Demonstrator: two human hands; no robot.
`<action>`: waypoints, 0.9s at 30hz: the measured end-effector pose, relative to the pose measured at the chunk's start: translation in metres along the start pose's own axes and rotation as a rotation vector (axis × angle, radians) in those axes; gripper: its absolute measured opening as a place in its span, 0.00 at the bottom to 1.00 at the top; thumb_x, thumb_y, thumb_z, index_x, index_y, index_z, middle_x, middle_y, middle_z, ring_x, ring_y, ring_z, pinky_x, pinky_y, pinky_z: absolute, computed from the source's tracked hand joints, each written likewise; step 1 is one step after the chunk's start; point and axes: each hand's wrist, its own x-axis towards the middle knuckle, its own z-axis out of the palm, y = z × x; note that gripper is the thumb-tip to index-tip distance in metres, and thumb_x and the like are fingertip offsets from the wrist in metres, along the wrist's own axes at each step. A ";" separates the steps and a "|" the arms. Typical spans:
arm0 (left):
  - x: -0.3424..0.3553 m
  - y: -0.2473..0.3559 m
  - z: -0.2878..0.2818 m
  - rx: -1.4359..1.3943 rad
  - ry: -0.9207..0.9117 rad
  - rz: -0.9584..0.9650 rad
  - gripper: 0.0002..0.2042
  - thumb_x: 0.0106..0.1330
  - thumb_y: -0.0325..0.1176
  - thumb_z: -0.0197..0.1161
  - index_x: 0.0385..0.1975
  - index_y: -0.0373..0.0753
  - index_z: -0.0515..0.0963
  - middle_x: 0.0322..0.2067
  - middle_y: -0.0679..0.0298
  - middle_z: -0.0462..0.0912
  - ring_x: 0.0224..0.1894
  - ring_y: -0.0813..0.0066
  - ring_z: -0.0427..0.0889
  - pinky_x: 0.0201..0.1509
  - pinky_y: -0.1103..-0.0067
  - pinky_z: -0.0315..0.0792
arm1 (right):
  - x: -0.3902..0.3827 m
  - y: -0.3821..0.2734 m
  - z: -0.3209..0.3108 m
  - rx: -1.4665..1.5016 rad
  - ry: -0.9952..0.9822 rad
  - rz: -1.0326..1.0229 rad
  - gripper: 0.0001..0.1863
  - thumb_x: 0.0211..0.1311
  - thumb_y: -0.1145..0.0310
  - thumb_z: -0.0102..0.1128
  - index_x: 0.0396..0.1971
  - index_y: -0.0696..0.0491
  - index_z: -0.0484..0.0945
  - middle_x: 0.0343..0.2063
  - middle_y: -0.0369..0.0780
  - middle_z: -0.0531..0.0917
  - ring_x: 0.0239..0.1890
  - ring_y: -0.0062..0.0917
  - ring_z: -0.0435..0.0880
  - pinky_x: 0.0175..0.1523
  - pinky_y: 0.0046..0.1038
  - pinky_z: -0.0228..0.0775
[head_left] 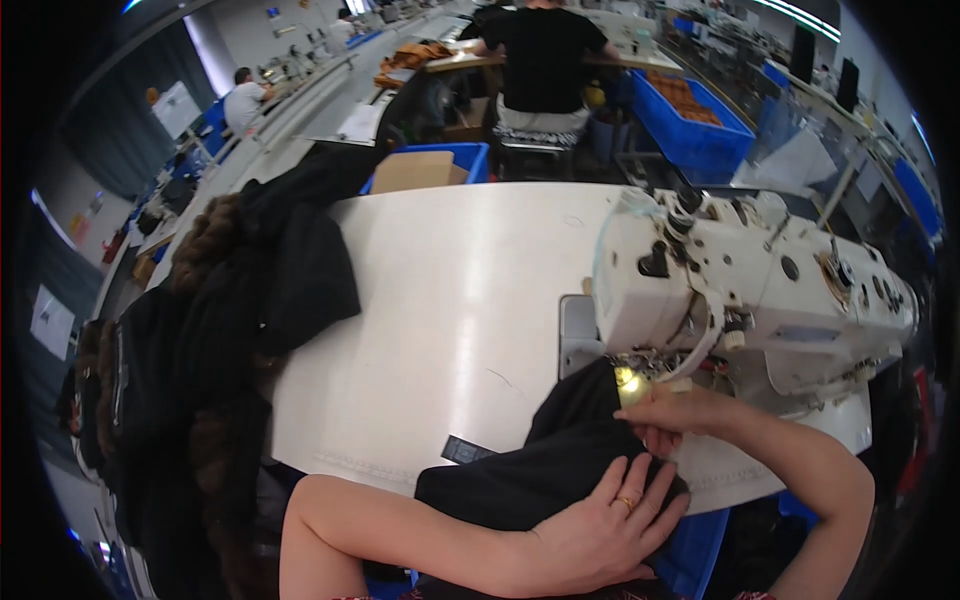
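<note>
A piece of black fabric (570, 450) lies bunched at the front of the white sewing table, its far end reaching under the lit needle area of the white sewing machine (700, 270). With thumb and fingers closed, my right hand (672, 412) pinches the fabric's edge just in front of the needle. My left hand (605, 520), wearing a ring, rests on the near part of the same fabric with its fingers stretched out. A small dark label (466, 450) sits on the tabletop beside the fabric's left side.
Dark garments with brown fur trim (230, 270) hang over the table's left side. Behind the table stand a blue bin with cardboard (415, 170) and a blue crate of orange-brown pieces (690, 120). A seated person in black (545, 65) works beyond.
</note>
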 end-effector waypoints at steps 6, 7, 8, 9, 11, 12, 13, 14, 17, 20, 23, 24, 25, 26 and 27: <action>-0.011 -0.027 -0.013 -0.461 -0.131 -0.048 0.35 0.71 0.53 0.49 0.66 0.27 0.57 0.64 0.33 0.58 0.68 0.38 0.56 0.69 0.51 0.51 | -0.015 -0.015 0.009 -0.024 0.080 -0.028 0.30 0.63 0.41 0.56 0.21 0.56 0.79 0.15 0.39 0.81 0.15 0.21 0.79 0.18 0.20 0.68; -0.013 -0.029 -0.007 -0.546 -0.074 -0.037 0.33 0.72 0.51 0.48 0.65 0.27 0.57 0.65 0.33 0.57 0.69 0.39 0.55 0.70 0.51 0.50 | -0.014 -0.013 0.009 -0.035 0.067 0.046 0.29 0.64 0.41 0.55 0.23 0.55 0.77 0.17 0.39 0.82 0.16 0.22 0.81 0.20 0.21 0.70; -0.014 -0.032 0.000 -0.629 -0.017 -0.032 0.32 0.73 0.49 0.46 0.65 0.26 0.57 0.65 0.33 0.56 0.70 0.40 0.54 0.70 0.51 0.49 | -0.016 -0.012 0.008 -0.034 0.070 0.065 0.29 0.64 0.41 0.55 0.23 0.55 0.77 0.17 0.39 0.82 0.16 0.22 0.81 0.20 0.21 0.70; 0.005 -0.040 -0.044 -0.746 -0.429 -0.169 0.26 0.71 0.42 0.48 0.62 0.29 0.62 0.61 0.34 0.64 0.65 0.43 0.65 0.66 0.56 0.60 | -0.016 -0.011 0.010 -0.006 0.078 0.075 0.28 0.64 0.41 0.56 0.23 0.55 0.77 0.16 0.39 0.82 0.16 0.22 0.81 0.20 0.21 0.70; -0.004 -0.054 -0.009 -0.880 -0.152 -0.137 0.23 0.69 0.38 0.55 0.60 0.32 0.67 0.58 0.42 0.69 0.59 0.49 0.71 0.62 0.61 0.65 | -0.016 -0.008 0.010 0.013 0.068 0.092 0.28 0.63 0.41 0.58 0.23 0.55 0.77 0.15 0.38 0.81 0.16 0.21 0.81 0.21 0.20 0.71; -0.012 -0.060 0.003 -0.979 0.123 -0.099 0.21 0.66 0.35 0.62 0.57 0.36 0.72 0.55 0.51 0.75 0.53 0.54 0.76 0.57 0.65 0.70 | -0.014 -0.006 0.010 -0.002 0.050 0.086 0.28 0.63 0.41 0.58 0.22 0.54 0.77 0.15 0.38 0.81 0.16 0.21 0.81 0.20 0.19 0.71; -0.013 -0.077 -0.008 -0.844 0.083 -0.216 0.17 0.66 0.36 0.63 0.52 0.36 0.75 0.51 0.52 0.76 0.48 0.54 0.78 0.50 0.66 0.73 | -0.025 -0.003 0.011 -0.001 0.086 0.093 0.28 0.64 0.41 0.58 0.22 0.54 0.77 0.14 0.37 0.80 0.15 0.20 0.81 0.20 0.19 0.71; -0.012 -0.098 -0.021 -0.706 0.046 -0.329 0.14 0.66 0.36 0.63 0.46 0.36 0.78 0.47 0.52 0.78 0.43 0.55 0.80 0.44 0.68 0.76 | -0.036 -0.002 0.013 0.007 0.123 0.114 0.28 0.64 0.41 0.58 0.22 0.54 0.77 0.14 0.37 0.80 0.15 0.20 0.81 0.20 0.19 0.71; -0.022 -0.132 0.008 0.071 0.071 -0.501 0.16 0.63 0.46 0.66 0.35 0.37 0.78 0.35 0.58 0.78 0.36 0.57 0.80 0.35 0.68 0.77 | -0.028 -0.003 0.009 -0.030 0.074 0.115 0.28 0.65 0.41 0.57 0.21 0.53 0.77 0.14 0.36 0.80 0.15 0.20 0.80 0.20 0.19 0.70; -0.035 -0.131 0.044 -0.178 0.055 -0.616 0.23 0.56 0.54 0.69 0.25 0.39 0.74 0.26 0.61 0.73 0.32 0.58 0.79 0.31 0.67 0.74 | -0.013 -0.002 0.005 -0.041 0.006 0.092 0.27 0.64 0.43 0.59 0.19 0.52 0.75 0.13 0.36 0.78 0.13 0.18 0.78 0.18 0.17 0.67; -0.033 -0.128 0.053 -0.214 0.094 -0.543 0.20 0.58 0.50 0.69 0.23 0.39 0.73 0.24 0.61 0.74 0.28 0.58 0.78 0.28 0.67 0.72 | -0.023 -0.005 0.006 0.087 0.004 0.075 0.26 0.64 0.43 0.60 0.18 0.51 0.76 0.13 0.36 0.78 0.13 0.18 0.78 0.17 0.17 0.66; -0.033 -0.128 0.056 -0.206 0.137 -0.583 0.18 0.59 0.47 0.69 0.21 0.39 0.72 0.22 0.61 0.73 0.26 0.59 0.78 0.27 0.67 0.72 | -0.023 -0.004 0.006 0.085 0.011 0.077 0.26 0.64 0.43 0.60 0.18 0.51 0.76 0.13 0.36 0.78 0.13 0.18 0.78 0.17 0.17 0.66; -0.033 -0.129 0.059 -0.198 0.178 -0.623 0.17 0.60 0.43 0.69 0.19 0.39 0.72 0.20 0.61 0.73 0.24 0.59 0.77 0.26 0.67 0.72 | -0.023 -0.002 0.006 0.069 0.026 0.063 0.26 0.63 0.43 0.60 0.19 0.51 0.76 0.13 0.36 0.78 0.13 0.19 0.79 0.17 0.17 0.66; -0.033 -0.130 0.060 -0.196 0.180 -0.620 0.17 0.60 0.43 0.69 0.19 0.39 0.72 0.20 0.61 0.73 0.24 0.59 0.77 0.26 0.67 0.72 | -0.023 -0.002 0.006 0.054 0.039 0.047 0.26 0.62 0.42 0.61 0.19 0.51 0.76 0.13 0.36 0.78 0.14 0.19 0.79 0.16 0.17 0.66; -0.033 -0.131 0.060 -0.172 0.200 -0.623 0.16 0.60 0.40 0.68 0.18 0.39 0.72 0.19 0.62 0.73 0.23 0.60 0.77 0.25 0.67 0.71 | -0.023 -0.008 0.007 0.056 0.044 0.041 0.26 0.62 0.42 0.61 0.19 0.51 0.76 0.13 0.36 0.78 0.14 0.19 0.79 0.16 0.17 0.66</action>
